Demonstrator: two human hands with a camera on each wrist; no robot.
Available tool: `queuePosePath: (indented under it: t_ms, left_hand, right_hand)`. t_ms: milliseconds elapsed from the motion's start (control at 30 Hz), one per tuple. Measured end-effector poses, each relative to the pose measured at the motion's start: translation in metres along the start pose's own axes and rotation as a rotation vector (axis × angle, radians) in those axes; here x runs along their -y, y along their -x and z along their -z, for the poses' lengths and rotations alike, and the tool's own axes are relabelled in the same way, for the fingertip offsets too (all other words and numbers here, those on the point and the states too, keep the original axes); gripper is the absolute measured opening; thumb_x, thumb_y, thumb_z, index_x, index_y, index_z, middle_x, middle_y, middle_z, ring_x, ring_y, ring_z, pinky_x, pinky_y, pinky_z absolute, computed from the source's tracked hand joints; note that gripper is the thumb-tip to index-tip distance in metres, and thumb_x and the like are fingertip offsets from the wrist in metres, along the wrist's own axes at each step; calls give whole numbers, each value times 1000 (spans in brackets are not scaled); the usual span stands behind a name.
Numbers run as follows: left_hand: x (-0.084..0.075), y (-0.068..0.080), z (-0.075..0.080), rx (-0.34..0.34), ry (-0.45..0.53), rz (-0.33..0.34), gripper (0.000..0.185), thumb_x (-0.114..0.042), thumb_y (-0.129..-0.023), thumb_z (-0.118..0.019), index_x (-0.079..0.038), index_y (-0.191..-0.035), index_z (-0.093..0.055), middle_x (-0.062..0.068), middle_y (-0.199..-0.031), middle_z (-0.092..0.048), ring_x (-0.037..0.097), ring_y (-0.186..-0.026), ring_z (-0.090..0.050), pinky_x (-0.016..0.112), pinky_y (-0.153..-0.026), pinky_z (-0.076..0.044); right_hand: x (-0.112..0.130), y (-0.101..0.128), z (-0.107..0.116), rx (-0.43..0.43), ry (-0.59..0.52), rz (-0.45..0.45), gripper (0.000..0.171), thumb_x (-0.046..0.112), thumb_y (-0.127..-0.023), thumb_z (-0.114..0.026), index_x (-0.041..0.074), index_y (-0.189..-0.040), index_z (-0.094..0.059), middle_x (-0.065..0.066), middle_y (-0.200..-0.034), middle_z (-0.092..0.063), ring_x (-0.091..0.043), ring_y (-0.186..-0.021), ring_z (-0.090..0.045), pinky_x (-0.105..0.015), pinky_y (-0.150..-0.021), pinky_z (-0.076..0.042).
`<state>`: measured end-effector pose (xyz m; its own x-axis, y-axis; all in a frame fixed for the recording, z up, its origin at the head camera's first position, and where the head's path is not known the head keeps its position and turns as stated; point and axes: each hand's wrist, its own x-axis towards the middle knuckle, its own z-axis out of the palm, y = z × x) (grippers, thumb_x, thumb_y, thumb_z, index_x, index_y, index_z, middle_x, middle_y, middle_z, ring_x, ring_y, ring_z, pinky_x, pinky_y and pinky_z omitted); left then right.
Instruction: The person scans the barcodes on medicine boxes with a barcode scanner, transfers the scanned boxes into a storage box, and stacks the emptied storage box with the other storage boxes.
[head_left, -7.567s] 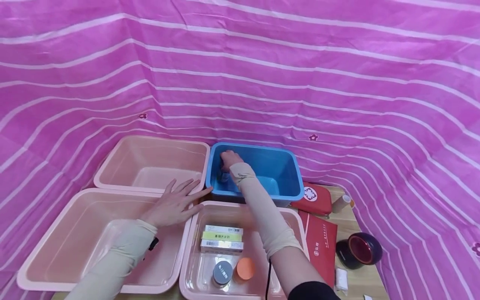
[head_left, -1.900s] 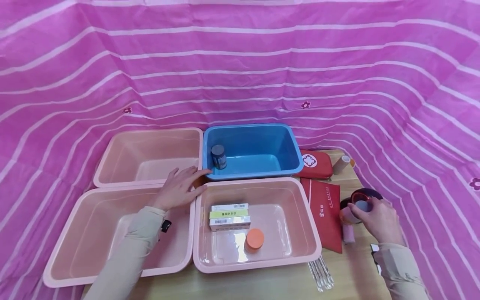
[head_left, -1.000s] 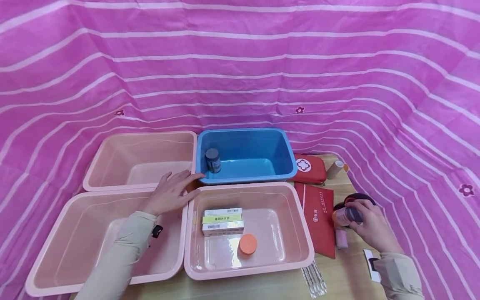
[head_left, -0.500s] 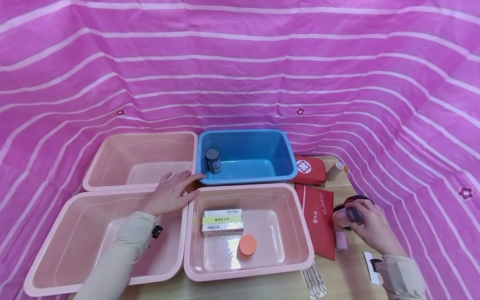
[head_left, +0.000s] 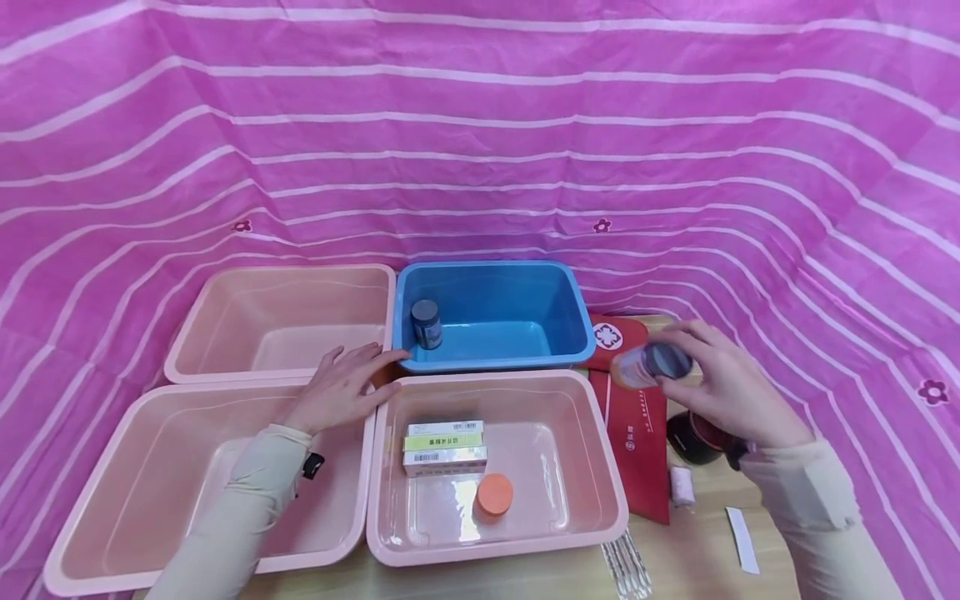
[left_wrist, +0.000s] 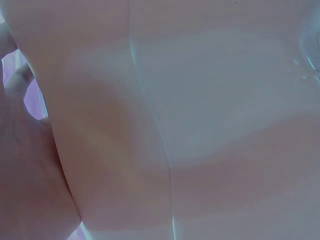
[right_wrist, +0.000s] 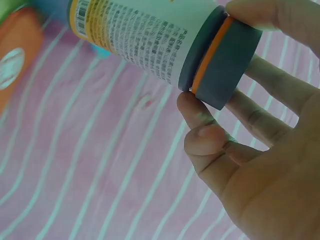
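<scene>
My right hand (head_left: pixel 720 383) holds a small bottle (head_left: pixel 648 363) with a dark grey cap, lying sideways in the air just right of the blue bin (head_left: pixel 577 312). In the right wrist view my fingers (right_wrist: pixel 207 135) pinch the bottle's grey cap (right_wrist: pixel 220 62), and the printed label (right_wrist: pixel 135 35) shows. My left hand (head_left: pixel 341 387) rests flat with straight fingers on the rims where the pink bins meet. A similar grey-capped bottle (head_left: pixel 426 323) stands in the blue bin's left corner.
Three pink bins surround the blue one: back left (head_left: pixel 195 342), front left (head_left: pixel 90 517), front right (head_left: pixel 611 492), the last holding stacked boxes (head_left: pixel 444 446) and an orange cap (head_left: pixel 494 493). A red pouch (head_left: pixel 611 337), red booklet (head_left: pixel 637 433), dark bowl (head_left: pixel 693 437) and small items lie at right.
My right hand has lifted the bottle from near the dark bowl and carried it up and left toward the blue bin. The left hand has stayed in place.
</scene>
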<state>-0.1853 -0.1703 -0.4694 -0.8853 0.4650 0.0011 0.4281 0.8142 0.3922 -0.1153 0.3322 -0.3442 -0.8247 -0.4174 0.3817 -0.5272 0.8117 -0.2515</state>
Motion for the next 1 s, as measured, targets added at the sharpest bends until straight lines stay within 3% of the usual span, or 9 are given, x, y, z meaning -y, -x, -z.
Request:
queuePosePath:
  t_ms: [133,300,567,767,1000]
  left_hand:
    - [1,1,-1,-1,7,2,60,-53,-98,-61,-37,-153,-46,13,-160,-45,39,-150,-36,73,-120,-12]
    - [2,1,-2,-12,14,-1,60,-54,-97,-61,-39,-153,-46,11,-159,-47,38,-149,-38,73,-120,-13]
    - [-2,1,1,-19,32,-5,59,-54,-97,-62,-39,-151,-48,11,-159,-48,37,-148,-39,73,-120,-15]
    - [-1,1,2,-16,28,-2,57,-54,-97,-62,-37,-151,-49,11,-160,-46,36,-150,-38,73,-120,-14]
    - [-1,2,1,-14,20,-12,56,-56,-98,-60,-38,-150,-49,11,-160,-46,36,-150,-37,72,-120,-14]
  right_hand:
    - [15,-44,-8,72,-68,23,55,2,-76,-85,9,-127,-68,-8,-119,-63,-21,-102,-59,-45,-79,-58]
    - [25,-101,-32,211,-157,-1,52,7,-82,-83,8,-131,-66,-12,-127,-61,-27,-106,-61,-48,-84,-60]
    - [36,-179,-86,404,-148,1,49,16,-87,-81,10,-134,-65,-12,-129,-61,-30,-115,-61,-49,-96,-57]
    - [46,-221,-134,525,-128,-6,51,15,-88,-81,8,-135,-64,-12,-126,-61,-28,-116,-61,-44,-100,-56]
    - [47,-252,-196,651,-35,-17,46,13,-91,-78,7,-135,-64,-12,-126,-61,-27,-118,-60,-41,-103,-54]
